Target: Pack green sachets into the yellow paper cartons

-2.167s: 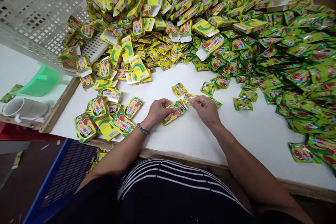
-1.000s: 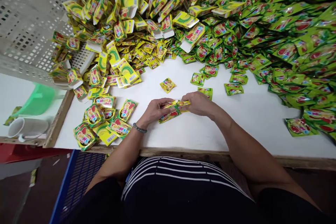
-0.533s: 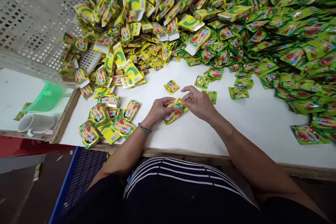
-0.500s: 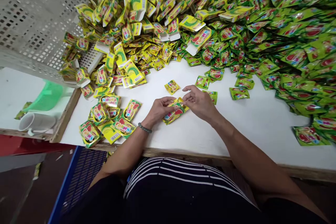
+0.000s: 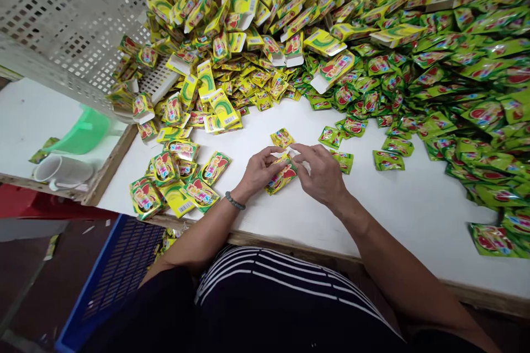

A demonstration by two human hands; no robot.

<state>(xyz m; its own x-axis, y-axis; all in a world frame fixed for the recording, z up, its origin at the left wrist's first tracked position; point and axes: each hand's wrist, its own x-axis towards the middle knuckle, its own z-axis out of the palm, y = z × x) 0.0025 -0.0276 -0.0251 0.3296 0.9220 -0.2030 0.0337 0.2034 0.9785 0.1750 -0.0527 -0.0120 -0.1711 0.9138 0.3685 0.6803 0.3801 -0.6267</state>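
Note:
A small green and yellow candy box point(image 5: 281, 179) printed with red fruit is tilted just above the white table. My left hand point(image 5: 257, 172) pinches its left side between thumb and fingers. At the box's upper end, my right hand point(image 5: 321, 174) has thumb and fingertips closed on the edge, where a white flap shows. Beyond my fingertips lies a yellow sachet point(image 5: 282, 138). Just right of my right hand is a green sachet point(image 5: 343, 162). What is inside the box is hidden.
Yellow boxes point(image 5: 223, 107) and green sachets point(image 5: 430, 91) are heaped along the back and right. Several boxes point(image 5: 163, 168) lie at the left front. A white perforated basket point(image 5: 83, 16), green scoop point(image 5: 83, 132), white mug point(image 5: 64, 170) and blue crate point(image 5: 114, 265) stand left.
My right fingers have closed in on the box's upper end, and a white flap now shows there. The camera view has shifted slightly, so the surroundings appear moved.

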